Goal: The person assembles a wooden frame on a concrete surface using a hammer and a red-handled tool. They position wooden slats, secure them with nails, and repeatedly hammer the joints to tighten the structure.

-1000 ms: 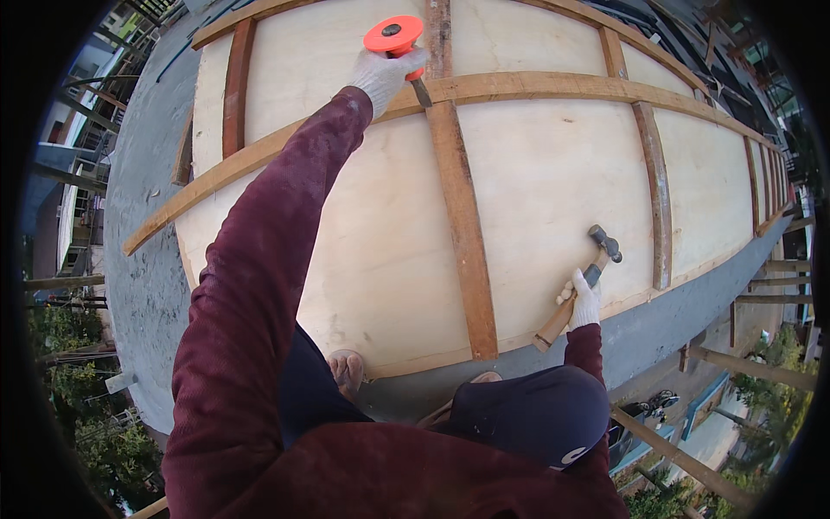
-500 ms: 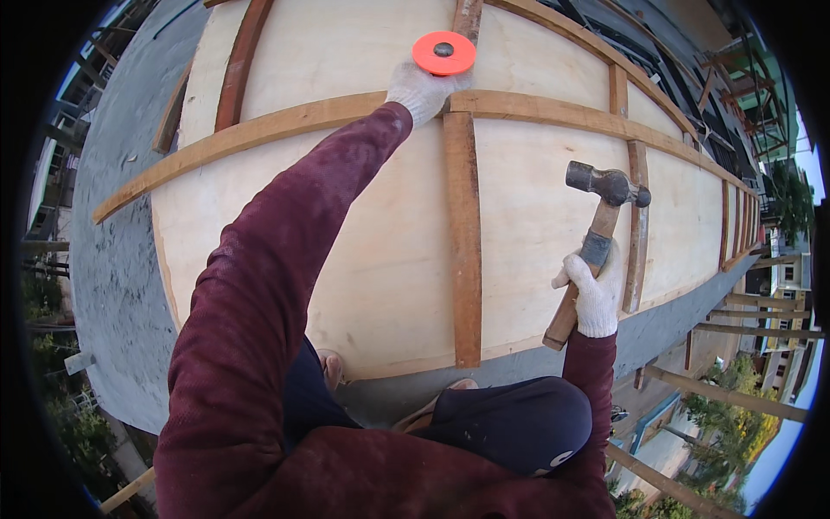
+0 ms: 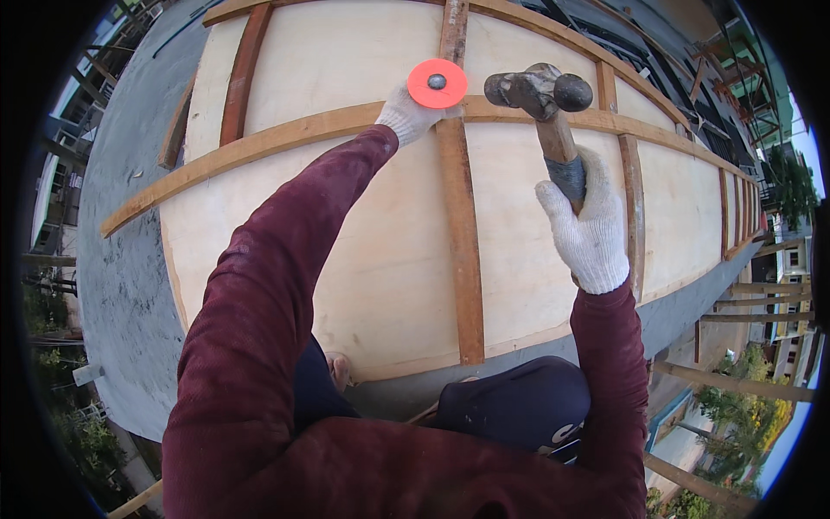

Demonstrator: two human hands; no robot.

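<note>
Person at work on a timber-framed panel, seen from above; clock directions are taken from the centre of the view. At 12 o'clock, the white-gloved left hand (image 3: 403, 115) holds an upright hand tool with a round orange-red guard and a grey metal head (image 3: 437, 82); most of its fingers, and the tool's lower end, are hidden beneath the guard. Between 2 and 3 o'clock, the white-gloved right hand (image 3: 592, 233) is closed about the wooden handle of a grey steel ball-peen hammer (image 3: 540, 91), thumb towards 9 o'clock. The hammer's head lies at 1 o'clock, near the guard, with a gap visible between them. A pale plywood panel (image 3: 372, 285) fills the middle. Over it a long brown timber beam (image 3: 251, 149) runs from between 9 and 10 o'clock, past 12, towards 3; a narrower reddish-brown batten (image 3: 464, 259) extends from 12 to 5 o'clock. The tool stands over the place where beam and batten meet. A rough grey concrete surface (image 3: 121, 294) borders the panel at 9 o'clock. A navy-clothed knee (image 3: 514, 402) appears at 5 o'clock, a foot (image 3: 339, 370) at 7.
</note>
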